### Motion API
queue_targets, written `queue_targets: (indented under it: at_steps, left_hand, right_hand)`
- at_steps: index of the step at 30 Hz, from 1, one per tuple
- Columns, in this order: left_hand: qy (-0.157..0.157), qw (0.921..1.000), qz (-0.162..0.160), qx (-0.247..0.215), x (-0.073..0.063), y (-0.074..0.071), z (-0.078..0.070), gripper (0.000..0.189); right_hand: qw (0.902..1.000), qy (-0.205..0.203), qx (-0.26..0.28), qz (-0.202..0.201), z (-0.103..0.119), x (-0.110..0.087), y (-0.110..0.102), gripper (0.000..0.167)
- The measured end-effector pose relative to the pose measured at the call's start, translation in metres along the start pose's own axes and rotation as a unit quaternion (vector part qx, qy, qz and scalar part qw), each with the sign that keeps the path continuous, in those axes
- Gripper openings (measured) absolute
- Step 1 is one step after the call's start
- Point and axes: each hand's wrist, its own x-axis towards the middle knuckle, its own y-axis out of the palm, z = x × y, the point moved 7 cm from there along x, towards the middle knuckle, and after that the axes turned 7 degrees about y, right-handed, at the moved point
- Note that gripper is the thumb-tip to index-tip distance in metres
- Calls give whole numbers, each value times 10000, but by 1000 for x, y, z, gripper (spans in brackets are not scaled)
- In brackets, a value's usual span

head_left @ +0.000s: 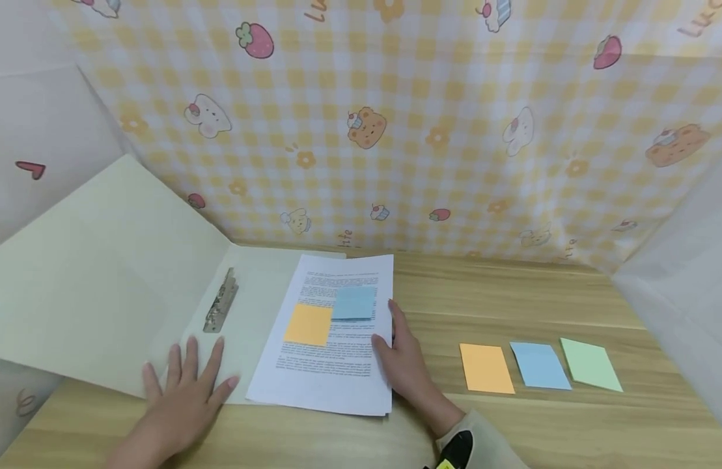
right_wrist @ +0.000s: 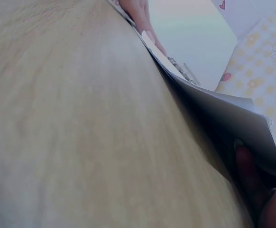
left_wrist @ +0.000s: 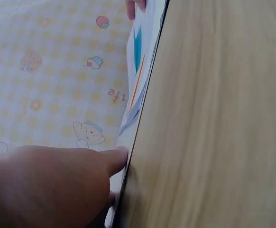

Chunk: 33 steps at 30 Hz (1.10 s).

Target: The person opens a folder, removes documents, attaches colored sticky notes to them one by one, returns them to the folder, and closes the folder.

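Note:
An open folder (head_left: 261, 286) lies on the table, its cover (head_left: 109, 273) tilted up at the left and a metal clip (head_left: 222, 303) along the spine. My left hand (head_left: 185, 397) rests on the folder below the clip, fingers spread. A stack of printed sheets (head_left: 331, 384) overlaps the folder's right side. My right hand (head_left: 407, 361) grips the stack's right edge, thumb on top; in the right wrist view, fingers (right_wrist: 247, 168) reach beneath the raised sheets. On the top sheet sit an orange sticky note (head_left: 309, 324) and a blue sticky-note pad (head_left: 353, 303).
To the right on the wooden table (head_left: 454, 293) lie an orange note (head_left: 487, 369), a blue note (head_left: 541, 366) and a green note (head_left: 591, 365) in a row. A yellow checked cloth (head_left: 419, 189) hangs behind, with pale cloth walls at both sides.

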Motion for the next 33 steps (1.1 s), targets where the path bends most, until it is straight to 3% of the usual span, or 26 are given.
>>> queue_targets:
  at_steps: [9,16,19,23,25,29,33]
  left_hand:
    - [95,9999,61,-103,2,8,-14,75]
    - [174,9995,28,-266,4,11,-29,70]
    - [205,9992,-26,-340,5,12,-34,69]
    - [208,9988,-105,-421,6,13,-40,67]
    - [204,9987,-161,-429,7,13,-43,67]
    - [158,9989,-226,-385,8,12,-46,65]
    - [82,9990,-218,-375,9,13,-50,65]
  right_hand:
    - [9999,-142,-10,-46,1,1,3,73]
    - [9972,-456,-575,-151,8,1,1,74]
    - [9859,-818,-1406,-391,13,0,-3,70]
    - [9564,-1084,-2600,-771,17,-1,-9,65]
    - [9472,-1092,-2901,-825,16,-1,-10,64]
    - [9435,-1171,-3010,-746,13,0,-11,64]
    - [9478,-1118,-2930,-584,8,1,-11,71]
